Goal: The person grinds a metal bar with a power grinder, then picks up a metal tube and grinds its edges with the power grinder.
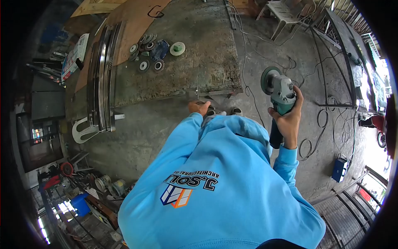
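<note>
In my right hand (289, 120) is an angle grinder (283, 93), its grip wrapped by my fingers. The grinder is raised off to the right of the workbench, and its round green disc (269, 79) faces left. My left hand (200, 108) is at the near edge of the workbench (178, 85), with its fingers curled. A small metal piece (197, 93) shows just beyond those fingers at the edge; I cannot make out what they grip. Several grinding discs (144, 65) lie farther back on the bench, around a dark blue bundle (160, 50).
Long metal bars (103, 74) lie along the bench's left side. A pale disc with a green block (177, 48) rests near the others. Cables (247, 89) cross the concrete floor at right, leading near a blue box (339, 169). A plastic chair (282, 14) stands behind.
</note>
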A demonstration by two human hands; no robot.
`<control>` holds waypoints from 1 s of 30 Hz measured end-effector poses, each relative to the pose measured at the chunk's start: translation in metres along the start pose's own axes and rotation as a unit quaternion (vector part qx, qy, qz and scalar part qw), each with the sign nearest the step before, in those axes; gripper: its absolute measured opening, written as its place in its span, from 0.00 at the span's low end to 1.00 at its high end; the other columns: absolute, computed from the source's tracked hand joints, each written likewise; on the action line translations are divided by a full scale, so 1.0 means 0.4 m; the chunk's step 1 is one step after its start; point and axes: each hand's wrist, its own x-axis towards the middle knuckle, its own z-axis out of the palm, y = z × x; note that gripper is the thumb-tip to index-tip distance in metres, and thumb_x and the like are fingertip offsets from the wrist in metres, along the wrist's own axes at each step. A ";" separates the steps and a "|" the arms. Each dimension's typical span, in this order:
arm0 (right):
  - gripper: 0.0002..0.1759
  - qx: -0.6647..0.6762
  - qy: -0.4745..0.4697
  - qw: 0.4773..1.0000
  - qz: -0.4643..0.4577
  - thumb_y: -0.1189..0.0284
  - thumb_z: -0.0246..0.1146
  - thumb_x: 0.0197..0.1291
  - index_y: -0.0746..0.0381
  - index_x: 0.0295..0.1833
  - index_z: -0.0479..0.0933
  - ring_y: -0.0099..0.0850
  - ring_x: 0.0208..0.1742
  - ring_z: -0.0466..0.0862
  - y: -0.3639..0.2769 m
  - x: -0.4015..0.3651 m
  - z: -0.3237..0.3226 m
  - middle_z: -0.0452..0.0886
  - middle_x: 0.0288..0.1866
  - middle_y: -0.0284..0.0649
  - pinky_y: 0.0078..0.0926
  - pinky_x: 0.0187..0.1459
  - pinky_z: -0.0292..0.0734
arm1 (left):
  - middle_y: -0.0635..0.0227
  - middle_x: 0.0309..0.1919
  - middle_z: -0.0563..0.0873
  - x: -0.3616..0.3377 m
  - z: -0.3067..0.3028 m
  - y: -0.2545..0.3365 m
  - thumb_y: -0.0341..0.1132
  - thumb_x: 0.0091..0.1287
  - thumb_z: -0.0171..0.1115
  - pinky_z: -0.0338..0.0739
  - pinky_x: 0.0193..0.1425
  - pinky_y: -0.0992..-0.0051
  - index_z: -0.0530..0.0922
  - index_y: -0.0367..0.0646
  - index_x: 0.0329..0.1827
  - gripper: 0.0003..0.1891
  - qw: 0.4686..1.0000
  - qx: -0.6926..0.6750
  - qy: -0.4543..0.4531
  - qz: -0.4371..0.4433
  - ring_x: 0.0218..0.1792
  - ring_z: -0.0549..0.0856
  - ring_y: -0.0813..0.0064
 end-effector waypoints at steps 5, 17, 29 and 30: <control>0.58 0.059 -0.022 0.998 0.022 0.82 0.81 0.43 0.53 0.81 0.61 0.43 0.66 0.81 0.007 0.017 -0.051 0.77 0.68 0.48 0.40 0.67 0.79 | 0.59 0.38 0.94 0.023 -0.004 -0.068 0.43 0.45 0.86 0.86 0.48 0.58 0.89 0.36 0.35 0.22 0.997 0.008 0.075 -0.028 0.38 0.92 0.60; 0.57 0.132 0.034 0.991 -0.016 0.80 0.84 0.46 0.54 0.81 0.60 0.37 0.60 0.84 -0.008 0.075 -0.069 0.78 0.66 0.47 0.35 0.60 0.84 | 0.59 0.47 0.93 0.109 0.008 0.008 0.40 0.46 0.87 0.84 0.60 0.59 0.89 0.44 0.44 0.23 0.991 0.028 0.027 0.129 0.50 0.90 0.57; 0.59 0.388 0.026 0.920 0.051 0.79 0.84 0.47 0.60 0.82 0.56 0.37 0.59 0.83 -0.008 0.122 0.003 0.77 0.65 0.47 0.35 0.58 0.85 | 0.39 0.78 0.69 -0.132 0.015 0.186 0.59 0.53 0.83 0.68 0.79 0.55 0.65 0.20 0.77 0.59 0.911 -0.294 -0.053 -0.284 0.77 0.72 0.47; 0.59 0.396 0.022 0.916 0.062 0.81 0.83 0.46 0.60 0.82 0.56 0.37 0.59 0.83 -0.004 0.122 0.013 0.76 0.65 0.48 0.35 0.57 0.85 | 0.39 0.78 0.69 -0.132 0.037 0.151 0.59 0.53 0.83 0.68 0.79 0.55 0.65 0.20 0.77 0.59 0.911 -0.297 -0.051 -0.280 0.77 0.72 0.47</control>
